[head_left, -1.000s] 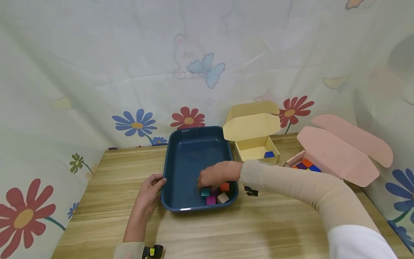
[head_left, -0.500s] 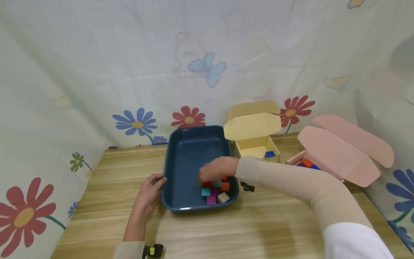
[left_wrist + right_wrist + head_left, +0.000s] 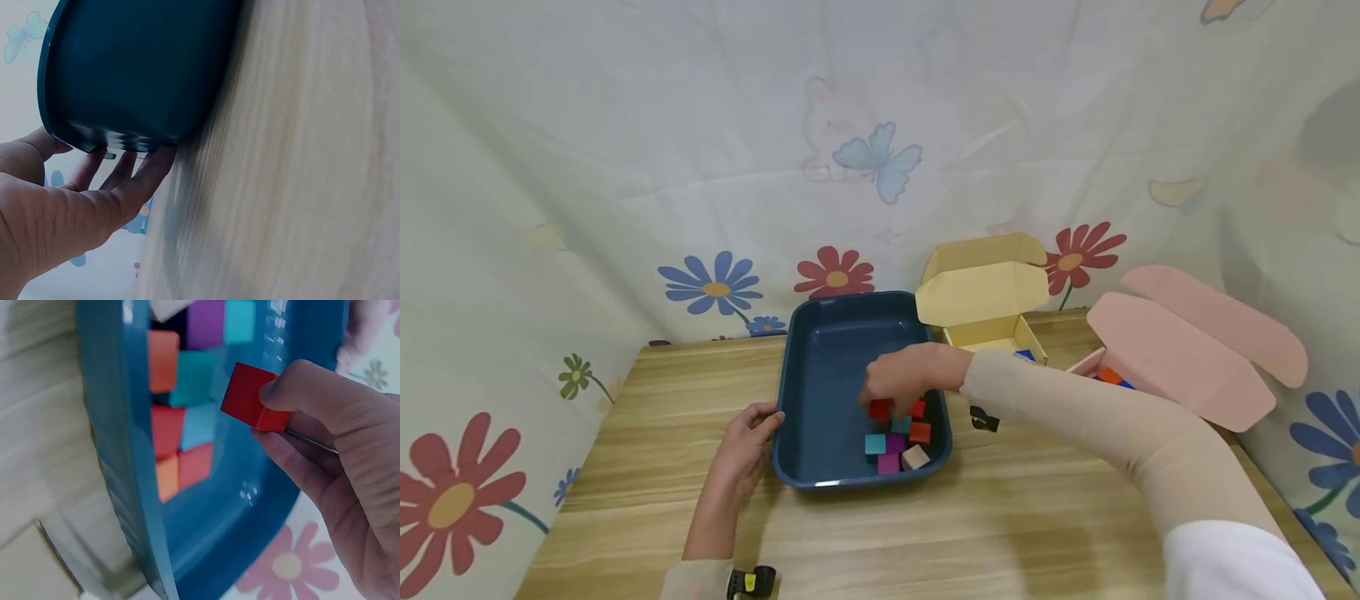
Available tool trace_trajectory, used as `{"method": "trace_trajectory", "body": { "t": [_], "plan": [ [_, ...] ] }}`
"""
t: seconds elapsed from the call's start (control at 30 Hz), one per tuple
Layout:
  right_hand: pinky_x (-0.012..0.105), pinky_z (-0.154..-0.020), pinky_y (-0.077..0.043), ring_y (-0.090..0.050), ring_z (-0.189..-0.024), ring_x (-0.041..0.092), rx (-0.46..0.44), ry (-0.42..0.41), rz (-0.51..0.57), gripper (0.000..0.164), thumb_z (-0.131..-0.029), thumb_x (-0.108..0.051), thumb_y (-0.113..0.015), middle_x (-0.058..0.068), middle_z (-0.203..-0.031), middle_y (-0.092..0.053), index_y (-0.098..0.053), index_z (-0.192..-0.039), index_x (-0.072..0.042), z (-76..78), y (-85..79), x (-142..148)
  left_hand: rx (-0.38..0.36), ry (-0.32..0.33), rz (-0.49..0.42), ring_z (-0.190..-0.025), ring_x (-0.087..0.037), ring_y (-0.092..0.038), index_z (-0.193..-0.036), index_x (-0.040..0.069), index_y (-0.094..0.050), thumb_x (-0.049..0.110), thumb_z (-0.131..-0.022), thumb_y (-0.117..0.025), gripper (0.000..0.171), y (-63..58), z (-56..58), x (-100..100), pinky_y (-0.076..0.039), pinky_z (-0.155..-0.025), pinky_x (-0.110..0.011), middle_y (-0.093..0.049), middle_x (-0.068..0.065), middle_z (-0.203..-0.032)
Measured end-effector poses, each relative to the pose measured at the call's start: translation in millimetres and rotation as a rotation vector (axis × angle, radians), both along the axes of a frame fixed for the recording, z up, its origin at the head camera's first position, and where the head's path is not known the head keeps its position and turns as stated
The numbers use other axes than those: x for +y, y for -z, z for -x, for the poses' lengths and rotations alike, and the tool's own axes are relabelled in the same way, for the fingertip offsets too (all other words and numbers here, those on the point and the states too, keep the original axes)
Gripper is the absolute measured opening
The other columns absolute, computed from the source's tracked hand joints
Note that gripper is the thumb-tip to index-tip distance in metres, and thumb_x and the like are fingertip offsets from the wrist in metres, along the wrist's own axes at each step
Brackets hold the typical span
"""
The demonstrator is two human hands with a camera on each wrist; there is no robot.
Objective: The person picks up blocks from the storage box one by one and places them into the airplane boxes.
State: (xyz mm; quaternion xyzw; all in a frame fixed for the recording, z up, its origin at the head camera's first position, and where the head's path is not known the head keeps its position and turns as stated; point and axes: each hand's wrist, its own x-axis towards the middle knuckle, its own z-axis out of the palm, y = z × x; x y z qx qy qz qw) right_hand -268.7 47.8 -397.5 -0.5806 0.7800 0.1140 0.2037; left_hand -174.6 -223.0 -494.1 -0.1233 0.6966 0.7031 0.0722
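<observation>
A dark blue tray (image 3: 835, 367) lies on the wooden table. At its left side my left hand (image 3: 747, 442) holds the rim, thumb on top and fingers against the outer wall (image 3: 137, 81). Over the tray's right half, my right hand (image 3: 904, 373) pinches a red cube (image 3: 247, 394) between thumb and fingers, tilted and raised off the tray floor. Several other cubes sit near the tray's front right: a light blue cube (image 3: 876, 444), a magenta cube (image 3: 888, 463), a plain wooden cube (image 3: 915, 457), an orange cube (image 3: 920, 432). The right hand hides part of this group.
Behind and right of the tray stands a yellow box (image 3: 985, 333), lid up, with a blue cube (image 3: 1025, 355) inside. Farther right is an open pink box (image 3: 1180, 358) holding several cubes, partly covered by my right forearm. A patterned curtain (image 3: 700, 167) backs the table.
My right hand has risen and shifted slightly away from the front of the tray with the red cube, uncovering more cubes. My left hand has stayed on the rim.
</observation>
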Motion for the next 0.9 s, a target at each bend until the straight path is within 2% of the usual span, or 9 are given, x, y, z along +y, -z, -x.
{"method": "trace_trajectory", "body": {
  "t": [0.17, 0.43, 0.63, 0.77, 0.9],
  "plan": [
    [0.020, -0.073, -0.055, -0.065, -0.087, 0.012, 0.044, 0.034, 0.044, 0.041, -0.088, -0.020, -0.077, -0.001, -0.109, -0.072, -0.067, -0.128, -0.019, 6.6, -20.8, 15.4, -0.001, 0.003, 0.008, -0.099, -0.016, -0.057, -0.138, -0.005, -0.046, 0.010, -0.104, -0.055, 0.038, -0.1, 0.2, -1.3, -0.057, -0.078, -0.028, -0.057, -0.009, -0.119],
    [0.026, -0.076, -0.055, -0.062, -0.088, 0.017, 0.101, 0.044, 0.096, 0.034, -0.087, -0.011, -0.070, 0.001, -0.103, -0.071, -0.068, -0.121, -0.013, 21.5, -48.5, 52.1, -0.007, 0.011, 0.009, -0.103, -0.019, -0.055, -0.141, -0.005, -0.044, 0.012, -0.105, -0.055, 0.041, -1.1, 0.5, -2.5, -0.056, -0.078, -0.028, -0.055, -0.014, -0.125],
    [0.029, -0.075, -0.055, -0.062, -0.082, 0.019, 0.150, 0.077, 0.070, 0.030, -0.088, -0.013, -0.072, 0.005, -0.099, -0.071, -0.069, -0.117, -0.009, 36.4, -55.5, 75.8, -0.003, 0.012, 0.005, -0.102, -0.018, -0.055, -0.140, -0.006, -0.045, 0.009, -0.104, -0.055, 0.040, -3.7, 1.7, -2.5, -0.056, -0.078, -0.027, -0.055, -0.013, -0.123],
    [0.031, -0.074, -0.056, -0.062, -0.080, 0.020, 0.172, 0.131, 0.054, 0.026, -0.086, -0.011, -0.073, 0.005, -0.095, -0.071, -0.070, -0.112, -0.008, 47.9, -60.4, 91.5, -0.005, 0.016, 0.004, -0.100, -0.017, -0.056, -0.139, -0.006, -0.045, 0.010, -0.104, -0.055, 0.040, -2.6, 1.6, -1.3, -0.056, -0.078, -0.027, -0.057, -0.011, -0.121],
    [0.034, -0.077, -0.057, -0.062, -0.083, 0.022, 0.171, 0.210, 0.044, 0.029, -0.084, -0.008, -0.072, 0.007, -0.098, -0.071, -0.070, -0.113, -0.007, 58.3, -66.5, 104.6, -0.009, 0.013, 0.005, -0.102, -0.017, -0.057, -0.141, -0.006, -0.045, 0.011, -0.104, -0.056, 0.041, -1.2, 1.3, -1.4, -0.057, -0.079, -0.027, -0.056, -0.013, -0.124]
  ]
}}
